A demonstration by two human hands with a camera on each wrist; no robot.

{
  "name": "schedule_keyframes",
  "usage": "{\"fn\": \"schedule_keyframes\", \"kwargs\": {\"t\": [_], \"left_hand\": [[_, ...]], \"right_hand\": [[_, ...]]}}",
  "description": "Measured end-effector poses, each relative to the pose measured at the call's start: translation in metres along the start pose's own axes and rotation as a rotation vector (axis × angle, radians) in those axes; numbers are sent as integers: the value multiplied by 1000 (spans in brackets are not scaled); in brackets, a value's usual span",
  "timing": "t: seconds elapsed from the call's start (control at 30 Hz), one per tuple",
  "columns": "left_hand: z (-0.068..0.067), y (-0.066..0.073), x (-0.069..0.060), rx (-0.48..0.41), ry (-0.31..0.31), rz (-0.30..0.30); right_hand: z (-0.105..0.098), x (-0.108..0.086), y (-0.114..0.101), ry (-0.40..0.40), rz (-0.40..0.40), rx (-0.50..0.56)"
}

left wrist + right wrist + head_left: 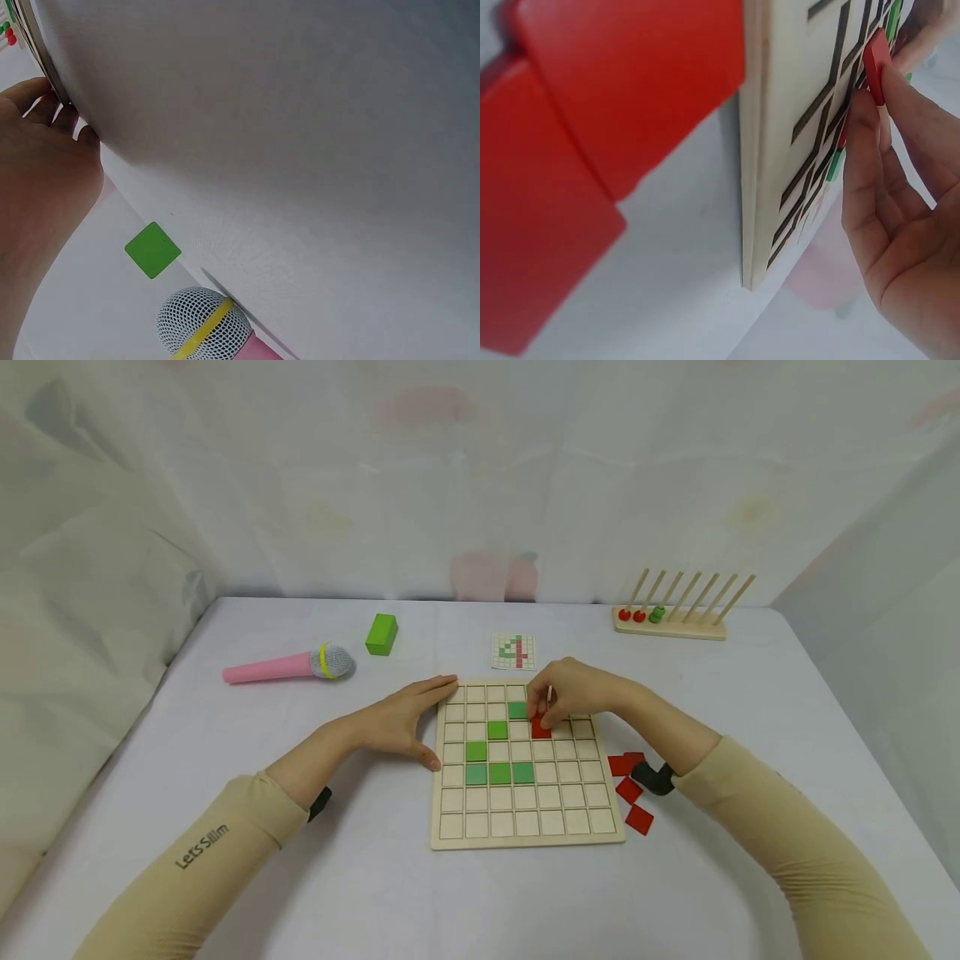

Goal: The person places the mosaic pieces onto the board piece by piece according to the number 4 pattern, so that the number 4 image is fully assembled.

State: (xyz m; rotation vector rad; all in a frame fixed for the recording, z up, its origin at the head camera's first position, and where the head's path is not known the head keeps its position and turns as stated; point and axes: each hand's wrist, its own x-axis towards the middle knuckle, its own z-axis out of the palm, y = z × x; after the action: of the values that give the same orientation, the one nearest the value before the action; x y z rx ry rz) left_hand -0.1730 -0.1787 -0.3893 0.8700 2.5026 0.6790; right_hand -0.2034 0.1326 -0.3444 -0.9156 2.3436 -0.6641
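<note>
Red tile (pinched), squared to board

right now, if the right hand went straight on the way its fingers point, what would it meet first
Most likely the wooden grid board, below the fingertips of the right hand, with the pinched red tile leading; any remaining gap is hard to judge.

Board partly hidden by hands, microphone cropped in left wrist view, red tiles blurred in right
</note>
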Motion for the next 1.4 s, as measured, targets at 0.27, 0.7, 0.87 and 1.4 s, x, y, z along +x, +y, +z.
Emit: {"fn": "schedule_keyframes", "kwargs": {"t": [0.27,0.7,0.87,1.4], "left_hand": [[1,-2,1,10,-1,-2],[1,-1,1,7,3,-2],[0,0,0,10,12,8],[0,0,0,8,7,-5]], "right_hand": [[3,1,1,3,-9,-10],[0,-2,-2,17,-11,-49],[-9,-11,2,53,13,-32],[-29,-65,48,139,175,0]]}}
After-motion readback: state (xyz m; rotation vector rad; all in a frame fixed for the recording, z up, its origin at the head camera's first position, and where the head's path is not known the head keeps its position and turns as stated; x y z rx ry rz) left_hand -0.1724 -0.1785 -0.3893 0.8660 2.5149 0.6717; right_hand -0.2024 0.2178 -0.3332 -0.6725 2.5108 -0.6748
